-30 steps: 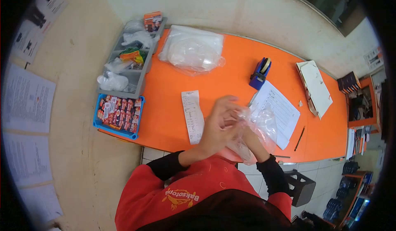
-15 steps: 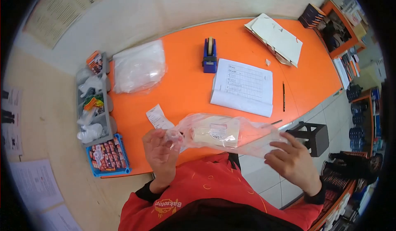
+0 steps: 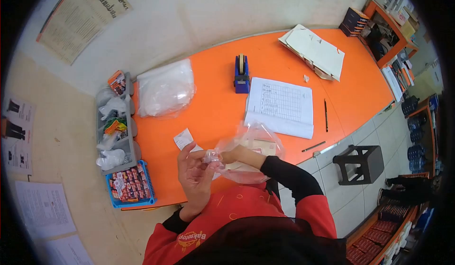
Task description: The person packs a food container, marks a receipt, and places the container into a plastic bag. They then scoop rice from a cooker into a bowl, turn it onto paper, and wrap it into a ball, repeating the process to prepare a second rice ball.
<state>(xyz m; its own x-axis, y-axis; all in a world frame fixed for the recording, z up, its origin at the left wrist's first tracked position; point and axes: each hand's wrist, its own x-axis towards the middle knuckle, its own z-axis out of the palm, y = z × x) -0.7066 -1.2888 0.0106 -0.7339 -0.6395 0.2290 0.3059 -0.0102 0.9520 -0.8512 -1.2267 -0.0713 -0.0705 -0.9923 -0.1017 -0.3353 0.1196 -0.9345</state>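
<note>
A clear plastic bag (image 3: 272, 137) with a cream-coloured packet (image 3: 265, 147) inside hangs over the near edge of the orange table (image 3: 213, 108). My left hand (image 3: 195, 177) pinches the bag's bunched, twisted end between thumb and fingers. From the right, my right hand (image 3: 237, 155) reaches across the packet with curled fingers right beside that bunched end, closed on the plastic. Partly behind my left hand lies a white paper slip (image 3: 184, 138).
A stack of plastic bags (image 3: 166, 87), a blue tape dispenser (image 3: 241, 75), an open ledger (image 3: 279, 106) and pens (image 3: 326, 116) lie on the table. At left stand a grey organiser (image 3: 116, 127) and a blue basket (image 3: 130, 183). A dark stool (image 3: 360, 163) stands right.
My right hand has moved left from the bag's far end to beside my left hand, its forearm now crossing the packet. My left hand still grips the bunched end.
</note>
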